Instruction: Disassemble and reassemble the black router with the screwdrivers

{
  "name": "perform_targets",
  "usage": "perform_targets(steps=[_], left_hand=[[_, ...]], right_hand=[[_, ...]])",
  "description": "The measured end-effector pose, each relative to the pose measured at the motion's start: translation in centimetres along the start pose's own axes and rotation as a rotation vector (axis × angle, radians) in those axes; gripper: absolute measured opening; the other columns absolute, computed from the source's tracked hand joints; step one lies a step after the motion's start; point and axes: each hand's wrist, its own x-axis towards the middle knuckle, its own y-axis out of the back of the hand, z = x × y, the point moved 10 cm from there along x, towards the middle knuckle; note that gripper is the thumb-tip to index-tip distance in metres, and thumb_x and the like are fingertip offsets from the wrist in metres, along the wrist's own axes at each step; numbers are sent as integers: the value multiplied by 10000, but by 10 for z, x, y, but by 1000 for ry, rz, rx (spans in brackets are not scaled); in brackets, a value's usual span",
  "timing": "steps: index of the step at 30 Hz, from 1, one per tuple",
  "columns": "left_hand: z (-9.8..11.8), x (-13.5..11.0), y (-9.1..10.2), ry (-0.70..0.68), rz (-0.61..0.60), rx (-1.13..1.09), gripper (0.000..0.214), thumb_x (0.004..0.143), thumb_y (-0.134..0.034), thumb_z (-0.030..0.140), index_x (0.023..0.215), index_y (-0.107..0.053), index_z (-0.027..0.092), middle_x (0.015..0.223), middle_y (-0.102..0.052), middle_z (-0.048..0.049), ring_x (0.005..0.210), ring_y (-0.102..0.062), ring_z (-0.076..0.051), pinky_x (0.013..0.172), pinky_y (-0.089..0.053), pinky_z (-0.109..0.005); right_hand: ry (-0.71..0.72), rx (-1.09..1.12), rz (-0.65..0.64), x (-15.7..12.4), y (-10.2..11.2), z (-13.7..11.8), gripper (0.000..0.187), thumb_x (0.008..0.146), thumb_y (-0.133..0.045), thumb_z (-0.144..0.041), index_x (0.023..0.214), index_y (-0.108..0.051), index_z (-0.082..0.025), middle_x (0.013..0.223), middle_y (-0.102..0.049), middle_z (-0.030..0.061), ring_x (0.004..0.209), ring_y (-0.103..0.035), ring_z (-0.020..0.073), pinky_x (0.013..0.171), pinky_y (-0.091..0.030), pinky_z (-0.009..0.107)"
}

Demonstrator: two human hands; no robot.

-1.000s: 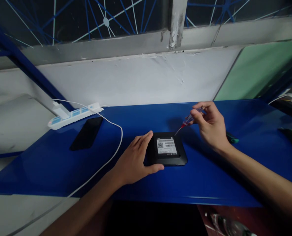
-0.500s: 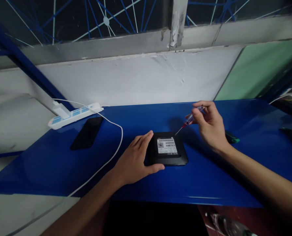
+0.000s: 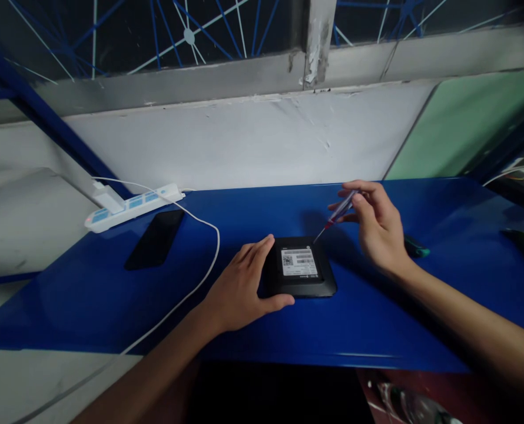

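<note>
Left fingers (image 3: 258, 252) spread wide against the black device (image 3: 301, 265), right fingers (image 3: 364, 209) pinching the screwdriver (image 3: 342, 207) — I'd stand it more upright before turning.

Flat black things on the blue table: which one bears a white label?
The box that the left hand holds: a white label sits on its top. The phone, beside the power strip, shows none.

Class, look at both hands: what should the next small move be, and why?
Probably a twist of the screwdriver by the right hand: the tip appears to meet the black box near the far right corner of its label, and the left hand clasps the box's left side.
</note>
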Motion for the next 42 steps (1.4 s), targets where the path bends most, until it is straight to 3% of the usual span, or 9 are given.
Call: perform_targets(steps=[6,11,16,19,22,29,33,36,42], left_hand=[[-2,0,0,2,8,19,1001,853,-620,671,1580,-104,216,1616,-315,-142,1471,-300,-343,1171,-344,-552],[-2,0,-1,-3,12,17,1005,850,-609,686,1581,-111,210,1622,-304,-139,1475,-294,-343,1180,-334,-544],[-2,0,-1,4,1,10,1007,850,-617,674,1583,-108,208,1626,-299,-136,1476,-291,-348,1177,-338,-552],[-3,-1,0,8,3,12,1006,850,-619,671,1583,-110,206,1624,-300,-139,1477,-291,-344,1175,-342,-548],[-3,0,0,9,5,14,1010,850,-620,672,1585,-105,208,1623,-307,-133,1476,-294,-341,1176,-345,-546],[-1,0,-1,-6,11,9,1015,850,-615,680,1586,-106,202,1623,-309,-132,1473,-299,-342,1182,-338,-546],[-3,0,-2,4,8,11,1014,849,-618,681,1585,-115,197,1627,-302,-127,1480,-286,-334,1188,-334,-539],[-4,0,-2,7,7,16,1017,850,-615,686,1585,-112,196,1627,-301,-126,1481,-285,-329,1192,-328,-535],[-3,0,-1,-10,9,14,1018,852,-595,711,1583,-114,192,1627,-298,-131,1477,-287,-329,1189,-328,-536]], right_hand=[[37,-63,5,3,2,3,247,956,-570,-476,1093,-600,-273,808,-571,-7,660,-670,141,610,-612,311],[30,-72,24,6,7,4,214,930,-617,-473,978,-585,-267,721,-546,-35,556,-644,120,564,-596,293],[31,-22,45,6,7,-3,200,905,-675,-408,1027,-621,-260,862,-623,-1,674,-714,133,596,-616,269],[-9,9,18,5,3,-2,256,943,-620,-405,1167,-627,-282,1054,-686,42,845,-755,176,681,-643,303],[-18,17,-3,3,1,0,249,982,-548,-412,1183,-630,-290,1161,-693,53,911,-750,183,721,-644,327],[30,-36,57,5,8,4,162,912,-665,-374,1031,-631,-270,760,-597,-20,670,-677,130,602,-599,272],[27,-51,42,4,8,3,221,947,-612,-352,1154,-618,-275,986,-690,35,813,-724,165,676,-625,316],[-1,-26,7,2,3,5,252,987,-530,-374,1220,-598,-302,1169,-676,61,912,-731,193,729,-640,360],[8,-88,-25,1,-2,7,361,958,-573,-422,1307,-567,-332,898,-600,24,755,-660,176,678,-646,352]])
